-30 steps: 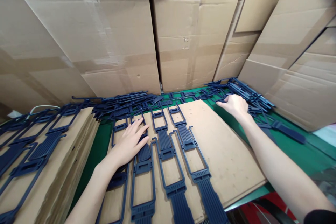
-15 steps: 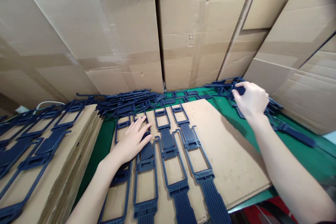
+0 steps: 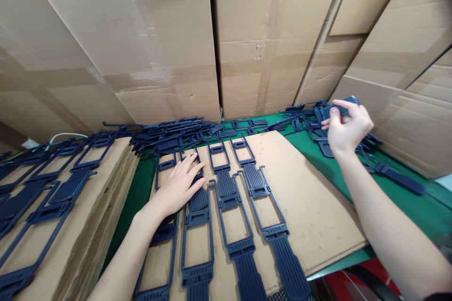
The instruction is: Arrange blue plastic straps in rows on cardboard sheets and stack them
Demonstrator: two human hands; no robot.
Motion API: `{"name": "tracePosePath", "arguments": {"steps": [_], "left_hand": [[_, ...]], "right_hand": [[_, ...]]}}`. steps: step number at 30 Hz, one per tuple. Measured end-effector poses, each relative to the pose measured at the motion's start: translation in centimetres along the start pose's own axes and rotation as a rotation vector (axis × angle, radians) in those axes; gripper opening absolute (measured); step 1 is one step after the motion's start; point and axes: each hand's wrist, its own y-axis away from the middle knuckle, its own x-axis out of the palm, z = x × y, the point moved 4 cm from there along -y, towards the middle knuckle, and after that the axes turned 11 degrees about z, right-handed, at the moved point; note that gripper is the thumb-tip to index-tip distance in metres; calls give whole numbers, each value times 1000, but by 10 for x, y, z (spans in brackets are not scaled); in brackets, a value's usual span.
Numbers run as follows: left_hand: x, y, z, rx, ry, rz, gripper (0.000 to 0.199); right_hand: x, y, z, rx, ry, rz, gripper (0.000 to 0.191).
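My left hand (image 3: 181, 184) lies flat with fingers spread over the dark blue plastic frames on a cardboard sheet (image 3: 303, 207). Beneath its fingers is one frame with a ribbed tab (image 3: 198, 200), partly covered. Two more rows of linked frames run beside it, one with a ribbed end (image 3: 287, 263) toward me. At the right, above a loose pile (image 3: 307, 117), my right hand (image 3: 349, 124) is closed around a dark blue ribbed plastic piece (image 3: 351, 100), pinched between thumb and fingers. The rest of that piece is partly hidden by the hand.
A stack of cardboard sheets (image 3: 102, 197) at the left carries more blue frames (image 3: 67, 188). A heap of similar parts (image 3: 169, 134) lies along the back of the green table (image 3: 399, 207). Large cardboard boxes (image 3: 169, 47) wall off the back and right.
My right hand has lifted slightly and moved right, bringing a ribbed plastic piece up from the pile. My left hand stays on the frames.
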Motion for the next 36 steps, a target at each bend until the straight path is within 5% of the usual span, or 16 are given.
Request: {"name": "tracePosePath", "arguments": {"steps": [5,8,10,14,20,29,36], "left_hand": [[0,0,-1,5,-12,-2,55],[-1,1,-1,1,-8,11,55],[-1,1,-1,0,-3,21,55],[-1,2,0,-7,-7,28,55],[0,1,0,-13,-15,34,56],[1,1,3,3,-14,4,57],[1,0,3,-5,-11,13,57]], "right_hand": [[-4,2,-2,47,-59,-114,40],[-1,0,-5,82,-172,-110,25],[2,-2,-14,209,-384,-140,11],[12,-5,-38,597,-749,-190,25],[37,3,-55,908,-901,42,19],[56,22,-35,750,-934,219,9],[44,10,-10,559,-881,305,4]]}}
